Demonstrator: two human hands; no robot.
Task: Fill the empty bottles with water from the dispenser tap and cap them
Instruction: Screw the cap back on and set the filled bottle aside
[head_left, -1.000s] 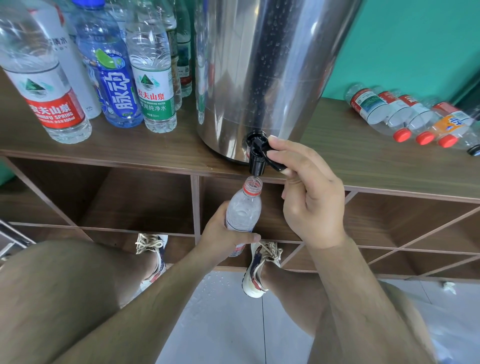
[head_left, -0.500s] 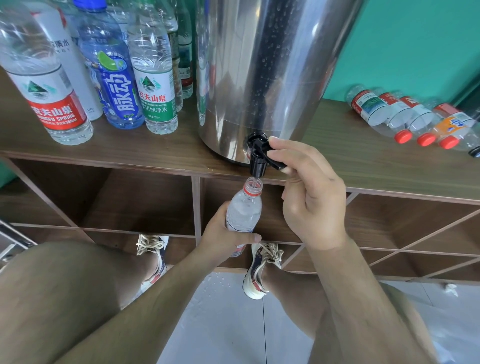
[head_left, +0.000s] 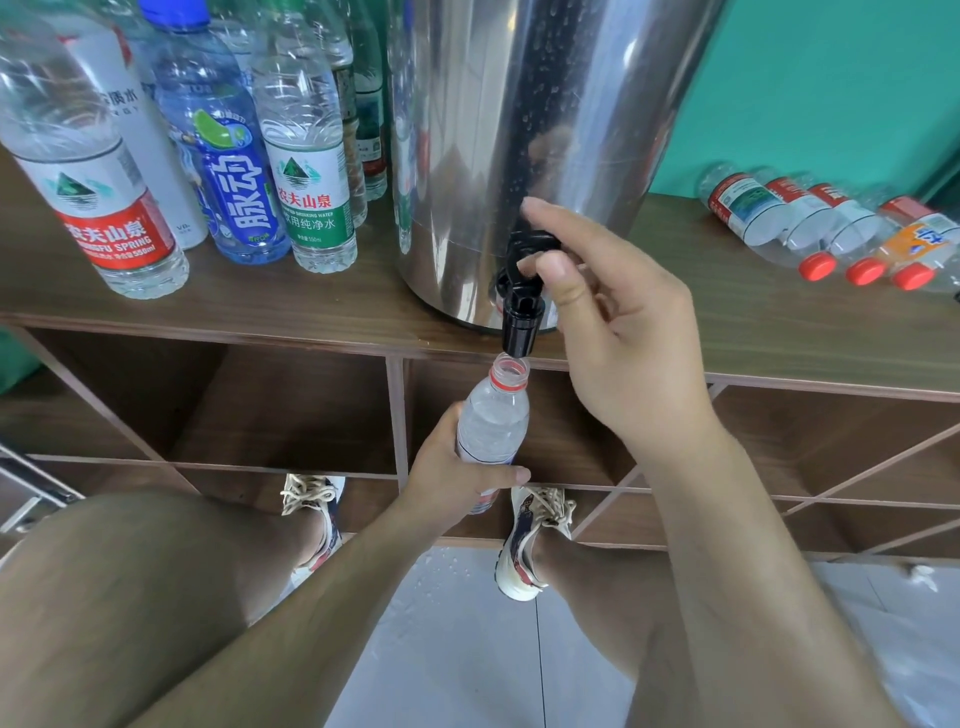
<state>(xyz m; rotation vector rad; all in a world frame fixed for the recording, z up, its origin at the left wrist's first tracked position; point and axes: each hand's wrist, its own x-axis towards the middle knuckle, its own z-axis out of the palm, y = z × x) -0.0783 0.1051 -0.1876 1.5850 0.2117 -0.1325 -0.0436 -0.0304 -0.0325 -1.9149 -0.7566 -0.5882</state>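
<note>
Gripping ribbed clear bottle (head_left: 493, 426) under black tap (head_left: 521, 317).

Your bottle (head_left: 493, 426): clear plastic, red neck ring, white label with blue edge. Dispenser (head_left: 519, 130): polished steel, droplet-speckled; tap (head_left: 521, 317) black. Tabletop (head_left: 311, 312): dark walnut grain. Your upright bottles: red-white label (head_left: 111, 228), blue label (head_left: 241, 208), green-white label (head_left: 309, 208). Lying bottles: red caps (head_left: 864, 271). Wall (head_left: 831, 78) teal.
</note>
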